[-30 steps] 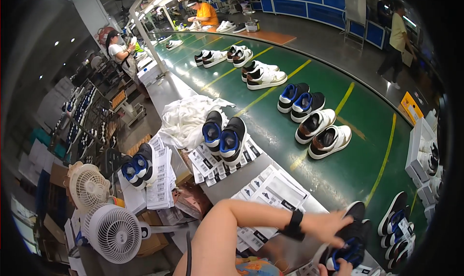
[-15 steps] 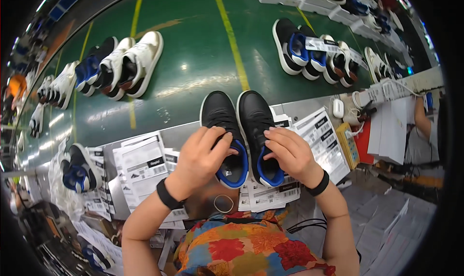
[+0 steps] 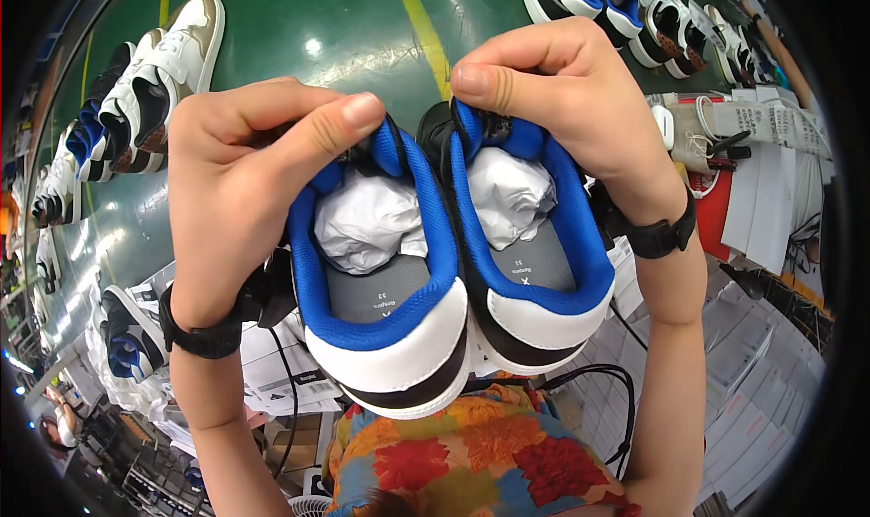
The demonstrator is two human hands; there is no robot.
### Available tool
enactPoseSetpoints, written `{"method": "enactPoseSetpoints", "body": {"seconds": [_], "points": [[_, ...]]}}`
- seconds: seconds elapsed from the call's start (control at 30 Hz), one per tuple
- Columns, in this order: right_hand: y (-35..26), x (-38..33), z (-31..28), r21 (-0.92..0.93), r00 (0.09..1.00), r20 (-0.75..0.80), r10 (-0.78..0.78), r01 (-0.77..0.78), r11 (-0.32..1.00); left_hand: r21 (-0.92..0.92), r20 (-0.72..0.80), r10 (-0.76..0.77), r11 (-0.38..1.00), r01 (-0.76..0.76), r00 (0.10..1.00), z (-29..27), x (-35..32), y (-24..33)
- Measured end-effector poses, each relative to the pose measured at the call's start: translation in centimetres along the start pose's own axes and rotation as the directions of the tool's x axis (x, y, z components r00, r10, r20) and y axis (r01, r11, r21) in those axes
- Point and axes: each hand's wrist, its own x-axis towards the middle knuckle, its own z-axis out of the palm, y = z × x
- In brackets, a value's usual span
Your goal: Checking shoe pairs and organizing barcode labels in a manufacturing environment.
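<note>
Close in front of me a pair of black sneakers with blue lining and white heels hangs side by side, tilted so their insides show. The thumb and finger of my left hand (image 3: 236, 168) pinch the tongue of the left sneaker (image 3: 390, 354). At the tongue of the right sneaker (image 3: 544, 331), my right hand (image 3: 584, 100) pinches in the same way. Crumpled white paper (image 3: 367, 222) fills the front of the left one, and another wad of paper (image 3: 507, 195) fills the right. Grey insoles show behind the paper. The toes are mostly hidden.
White sneakers (image 3: 186, 50) stand on a green surface (image 3: 308, 19) with yellow lines. More shoes (image 3: 625, 14) line the far right. Labelled sheets (image 3: 281, 376) lie below, a single shoe (image 3: 127, 336) sits at left, and white boxes (image 3: 748, 213) stand at right.
Both sneakers have come up off the labelled sheets toward me and tipped, heels nearest. My hands rose with them, holding the tongues. The paper wads inside now show.
</note>
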Motion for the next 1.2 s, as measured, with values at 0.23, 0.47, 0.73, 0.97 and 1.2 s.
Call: {"method": "enactPoseSetpoints", "body": {"seconds": [0.23, 0.47, 0.73, 0.97, 1.2], "points": [[-1.9, -3.5, 3.1, -0.416, 0.86, -0.085, -0.504, 0.429, 0.802, 0.459, -0.008, 0.458, 0.791, -0.404, 0.889, -0.9, -3.5, 1.1], [-10.3, -9.8, -0.4, -0.762, 0.457, -0.033, -0.889, 0.564, 0.319, 0.476, -0.087, 0.95, 0.305, -0.825, 0.301, -4.7, -4.3, 6.3], [0.4, -6.3, 3.4, 0.762, 0.893, -0.376, -0.248, 0.45, 0.466, -0.85, -0.357, 0.202, 0.335, -0.407, 0.912, -0.5, -5.9, -2.5], [3.2, -8.1, 5.8, 0.979, 0.973, -0.159, -0.165, 0.177, 0.105, -0.992, -0.027, 0.084, 0.123, -0.037, 0.996, 1.2, -9.6, -4.3], [-1.7, -2.2, 5.4, 0.196, 0.693, -0.676, -0.25, 0.496, 0.846, -0.677, -0.185, -0.201, 0.735, 0.023, 0.962, -2.5, -1.8, -1.8]]}}
